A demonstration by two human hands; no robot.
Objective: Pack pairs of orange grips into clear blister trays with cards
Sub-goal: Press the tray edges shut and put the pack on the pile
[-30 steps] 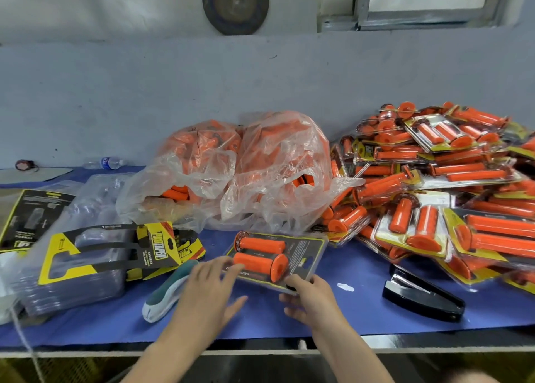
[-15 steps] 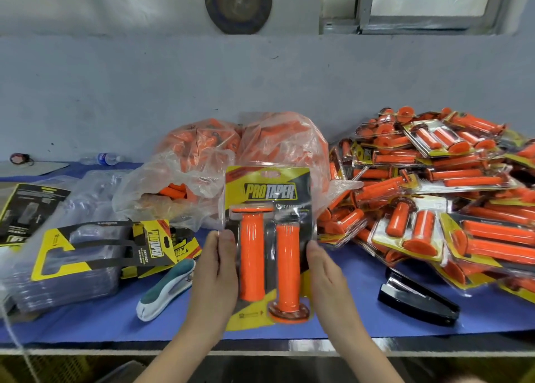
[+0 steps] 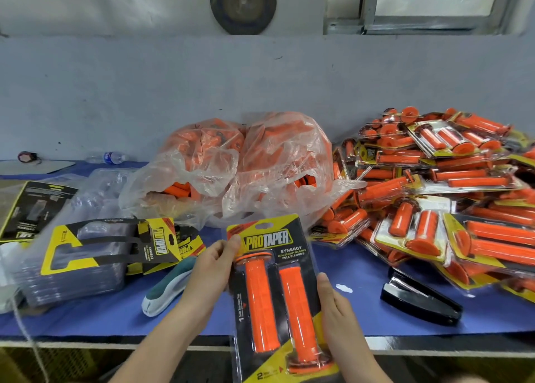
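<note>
I hold a packed blister pack [image 3: 275, 298] upright in front of me, above the table's front edge. It has a black and yellow card and two orange grips side by side. My left hand [image 3: 212, 269] grips its upper left edge, thumb on the front near the top. My right hand [image 3: 333, 304] holds the right edge, thumb on the front. Loose orange grips fill two clear plastic bags [image 3: 246, 168] behind. Empty clear trays [image 3: 75, 269] with a card [image 3: 115, 243] on top stand at the left.
A large heap of packed blister packs [image 3: 440, 197] covers the right of the blue table [image 3: 362, 316]. A black stapler [image 3: 419, 298] lies at front right, a teal and white stapler [image 3: 169, 287] at front left. More cards [image 3: 31, 209] and a water bottle [image 3: 108, 157] lie at far left.
The pack lay flat on the table a second ago; both hands raised it upright and have now brought it lower and nearer to me, with my left hand shifted up to its top corner.
</note>
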